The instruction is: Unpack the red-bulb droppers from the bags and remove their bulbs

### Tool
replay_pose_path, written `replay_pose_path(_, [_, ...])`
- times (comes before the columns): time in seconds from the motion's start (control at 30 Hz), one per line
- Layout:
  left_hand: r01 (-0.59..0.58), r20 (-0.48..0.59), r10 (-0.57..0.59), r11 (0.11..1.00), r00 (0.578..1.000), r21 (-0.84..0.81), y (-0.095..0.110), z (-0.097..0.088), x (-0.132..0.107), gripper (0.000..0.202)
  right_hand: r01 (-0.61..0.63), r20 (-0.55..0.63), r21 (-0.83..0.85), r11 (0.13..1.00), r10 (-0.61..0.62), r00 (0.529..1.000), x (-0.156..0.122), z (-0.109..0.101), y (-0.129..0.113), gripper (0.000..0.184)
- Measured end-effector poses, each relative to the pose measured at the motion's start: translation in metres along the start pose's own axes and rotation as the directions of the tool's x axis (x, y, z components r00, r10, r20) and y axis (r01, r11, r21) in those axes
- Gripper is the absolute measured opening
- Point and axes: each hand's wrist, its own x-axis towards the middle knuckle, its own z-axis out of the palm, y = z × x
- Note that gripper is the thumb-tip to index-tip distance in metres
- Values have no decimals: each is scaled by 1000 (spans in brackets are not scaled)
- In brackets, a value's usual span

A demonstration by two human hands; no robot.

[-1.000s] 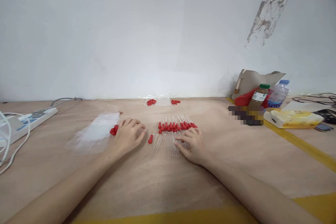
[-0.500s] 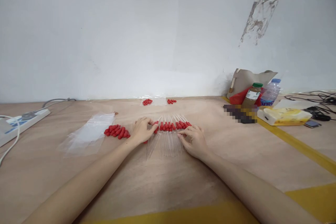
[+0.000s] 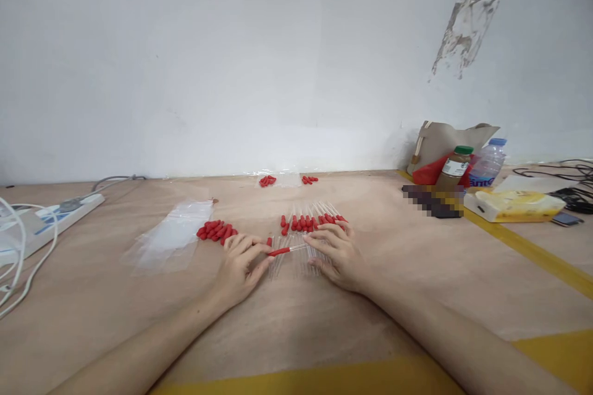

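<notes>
Low over the surface, a glass dropper with a red rubber bulb (image 3: 280, 252) lies crosswise between my two hands. My left hand (image 3: 238, 268) pinches its red bulb end between thumb and fingers. The clear tube runs into the fingers of my right hand (image 3: 340, 256), which are closed about it; its far end is hidden there. Behind and beneath them, several red-bulbed droppers (image 3: 303, 223) lie side by side in a row, their clear tubes partly covered by my right hand. A heap of loose red rubber bulbs (image 3: 215, 231) sits just beyond my left hand.
Clear plastic bags (image 3: 167, 241) lie stacked at the left, near a white power strip (image 3: 76, 210) with cables. Small red bulbs (image 3: 267, 181) rest by the wall. At right stand a green-capped bottle (image 3: 454, 170), a plastic bottle (image 3: 488, 163) and a tissue pack (image 3: 514, 205).
My left hand has drawn back from the row toward me and now holds a dropper's red bulb. My right fingers have closed around its tube. The view has shifted slightly left.
</notes>
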Motion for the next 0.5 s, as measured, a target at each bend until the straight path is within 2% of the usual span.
replay_pose_path(0.17, [-23,36,25,998,999,-53,7,0,0,15,29,12,-38,999,-29,1000,-1,6,-9,18])
replay_pose_path(0.33, [-66,91,76,992,993,-105,12,3,3,23,25,77,0,1000,-25,997,-1,6,-16,18])
replay_pose_path(0.5, [-141,162,156,985,974,-101,14,4,4,17,51,83,34,998,-54,995,-3,5,-19,18])
